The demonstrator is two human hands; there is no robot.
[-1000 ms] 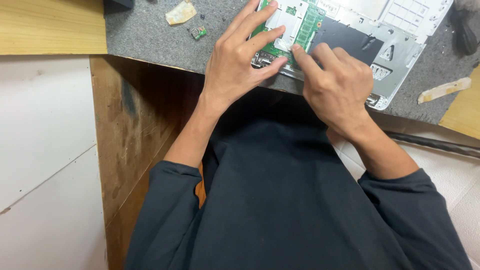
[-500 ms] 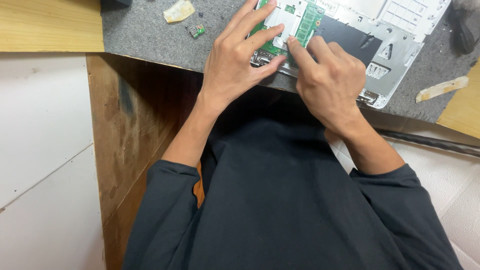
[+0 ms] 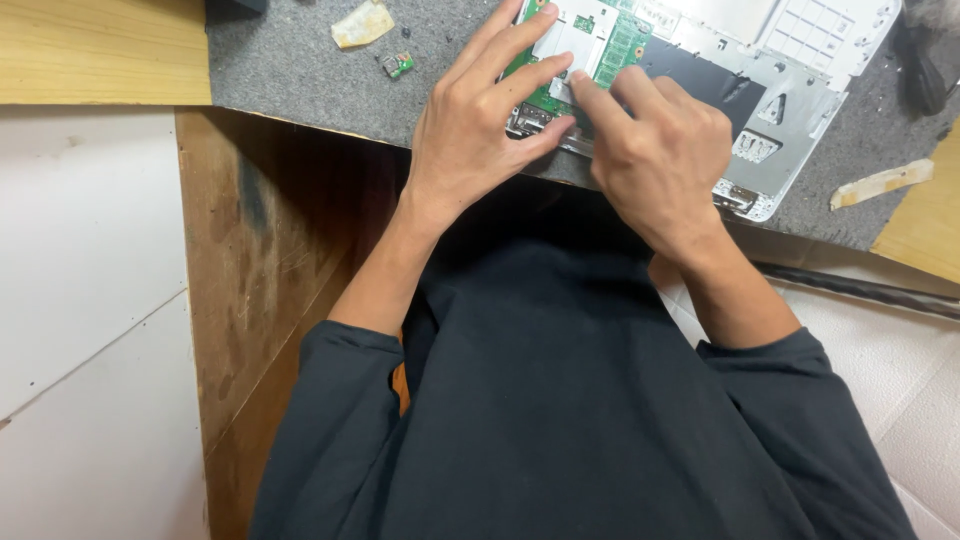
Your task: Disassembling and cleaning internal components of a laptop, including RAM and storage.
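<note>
our left hand [image 3: 480, 130] lies spread flat on the green circuit board [image 3: 612, 50]; right hand [image 3: 655, 150] curled, fingertip pressing it, on the grey counter [image 3: 300, 70].

Green circuit board [image 3: 622, 45] flat in opened white laptop shell [image 3: 800, 95]; grey mat

Electronics repair workshop. A grey felt mat [image 3: 300, 70] covers the wooden table [image 3: 100, 50]. An opened laptop chassis [image 3: 790, 110] with exposed green circuit board [image 3: 625, 45] lies under the hands.
</note>
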